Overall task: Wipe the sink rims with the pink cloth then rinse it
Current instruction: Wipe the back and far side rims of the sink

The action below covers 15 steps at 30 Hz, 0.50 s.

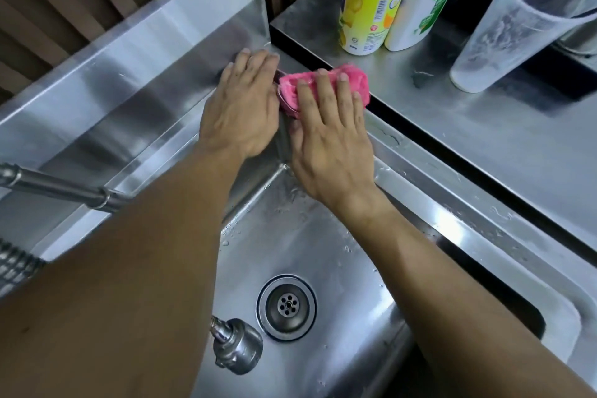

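The pink cloth (357, 81) lies bunched on the far right corner of the steel sink rim (420, 171). My right hand (329, 139) presses flat on the cloth, fingers spread over it. Just left of the cloth, my left hand (240, 110) rests palm down on the back rim, its fingers touching the splashback and its edge against the cloth. The wet sink basin (323, 252) with its round drain (286, 306) is below both arms.
A tap spout (64, 187) reaches in from the left, with a spray head (237, 346) hanging over the basin. On the steel counter (484, 139) to the right stand a yellow bottle (368, 0), a white bottle (426, 0) and a clear plastic cup (523, 22).
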{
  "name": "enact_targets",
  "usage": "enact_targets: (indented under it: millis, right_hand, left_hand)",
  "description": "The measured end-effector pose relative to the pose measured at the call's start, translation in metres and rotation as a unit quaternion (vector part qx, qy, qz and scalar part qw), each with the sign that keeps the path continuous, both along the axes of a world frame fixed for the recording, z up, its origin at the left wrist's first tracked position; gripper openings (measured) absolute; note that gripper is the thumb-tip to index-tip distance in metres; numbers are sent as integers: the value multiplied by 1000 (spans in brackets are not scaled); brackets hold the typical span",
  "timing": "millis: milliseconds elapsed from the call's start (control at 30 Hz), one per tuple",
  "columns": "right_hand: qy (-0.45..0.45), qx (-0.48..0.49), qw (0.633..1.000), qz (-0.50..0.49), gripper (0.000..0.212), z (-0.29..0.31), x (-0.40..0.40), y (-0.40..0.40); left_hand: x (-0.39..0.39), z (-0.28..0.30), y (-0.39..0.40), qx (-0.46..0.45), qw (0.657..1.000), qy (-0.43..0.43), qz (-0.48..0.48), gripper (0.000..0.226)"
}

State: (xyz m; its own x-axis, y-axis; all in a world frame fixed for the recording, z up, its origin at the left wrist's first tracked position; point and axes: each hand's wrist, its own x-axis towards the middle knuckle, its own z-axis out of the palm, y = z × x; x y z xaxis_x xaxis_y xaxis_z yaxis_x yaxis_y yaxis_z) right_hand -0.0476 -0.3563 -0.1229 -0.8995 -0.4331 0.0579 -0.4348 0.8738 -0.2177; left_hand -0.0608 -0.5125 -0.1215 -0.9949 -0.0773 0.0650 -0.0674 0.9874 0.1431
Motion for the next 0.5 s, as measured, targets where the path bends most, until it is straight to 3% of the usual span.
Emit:
enact_targets:
  millis: [133, 367, 500]
  right_hand:
    - [12, -34, 999, -38, 59, -5, 22, 12]
    - [10, -7, 1000, -22, 57, -7, -17, -20]
    - [42, -47, 996, -62, 52, -14, 22, 5]
  left_hand:
    - [-1, -16, -9, -4, 999, -26, -22, 57]
    - [-3, -18, -12, -5, 999, -10, -30, 57]
    - [-3, -16, -10, -4, 1000, -9, -21, 57]
